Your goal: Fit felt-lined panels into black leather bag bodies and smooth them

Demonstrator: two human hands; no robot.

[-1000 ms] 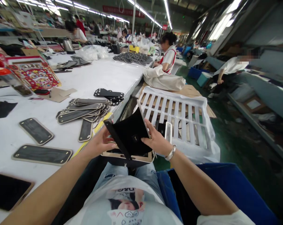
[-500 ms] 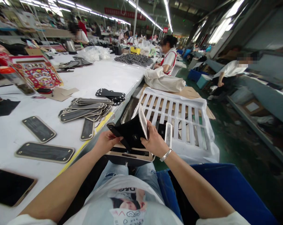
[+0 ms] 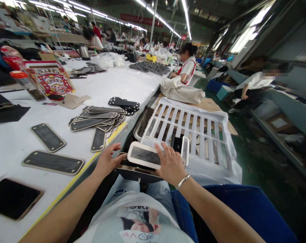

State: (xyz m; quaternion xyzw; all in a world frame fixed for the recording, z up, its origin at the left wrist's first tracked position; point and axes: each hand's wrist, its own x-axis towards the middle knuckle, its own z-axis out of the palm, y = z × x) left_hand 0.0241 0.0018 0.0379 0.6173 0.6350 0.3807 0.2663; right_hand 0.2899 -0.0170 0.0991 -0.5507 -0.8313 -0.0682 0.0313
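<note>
On my lap, my right hand lies flat with its fingers spread, palm pressing on a rounded-corner panel with a matte grey face and a smooth cream border. My left hand curls at the panel's left end with the thumb raised, but I cannot tell whether that grip is pinching it. The panel rests on a dark, cream-edged piece across my knees, mostly hidden under it. A blue bin at my right is cut off by the frame. Just past my fingers stands a white slatted plastic crate, and dark items show dimly through its slats. To my left, the white bench carries a fanned stack of panels with a few more lying singly, then studded black pieces. Beyond is a long hall under strip lights, with people seated at work.
</note>
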